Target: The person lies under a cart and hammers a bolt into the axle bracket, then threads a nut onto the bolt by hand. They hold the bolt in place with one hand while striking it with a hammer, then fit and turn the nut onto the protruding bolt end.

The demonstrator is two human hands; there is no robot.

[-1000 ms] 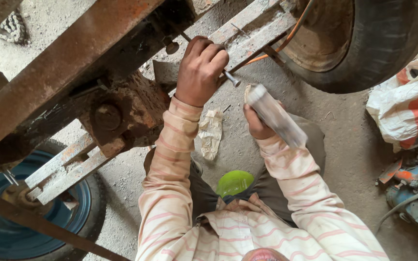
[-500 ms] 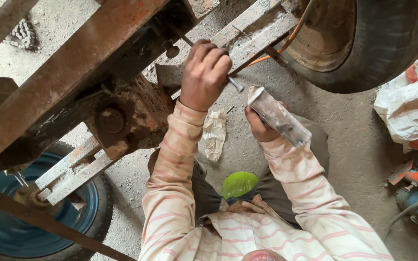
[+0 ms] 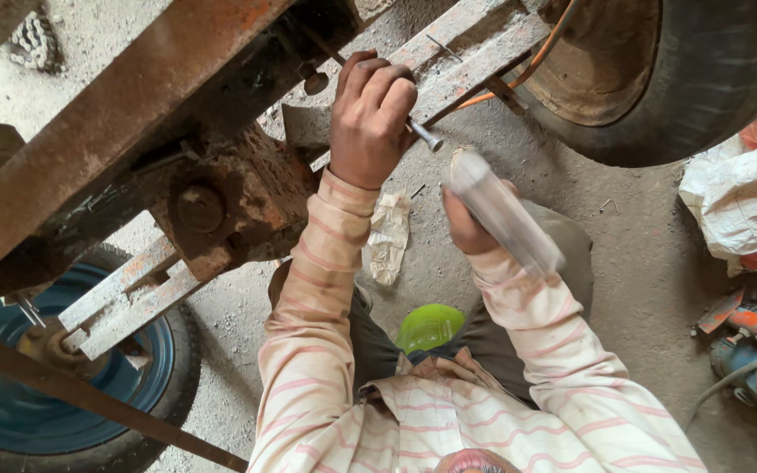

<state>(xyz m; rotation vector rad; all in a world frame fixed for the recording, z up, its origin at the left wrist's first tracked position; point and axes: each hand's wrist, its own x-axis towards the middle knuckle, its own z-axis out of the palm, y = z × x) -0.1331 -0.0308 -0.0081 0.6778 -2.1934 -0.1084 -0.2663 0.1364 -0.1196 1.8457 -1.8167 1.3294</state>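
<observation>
**A:** What are the person's hands doing?

**B:** Seen from above, the left hand (image 3: 370, 118) is raised to a rusty steel frame (image 3: 124, 131), fingers curled tight around a thin metal rod (image 3: 422, 136), probably a tool shank or bolt, whose capped end pokes out beside the knuckles. The grip looks firm, as if to steady it against the frame.

**A:** And the other hand?

**B:** The right hand (image 3: 466, 223) is wrapped around a pale cylindrical tube (image 3: 505, 215), tilted with its top towards the rod, held just beside it but apart.

**A:** What surrounds them?

**B:** A large tyre (image 3: 703, 79) upper right, a blue wheel (image 3: 63, 385) lower left, dusty ground (image 3: 641, 263), and a green object (image 3: 429, 326) at the person's lap.
</observation>
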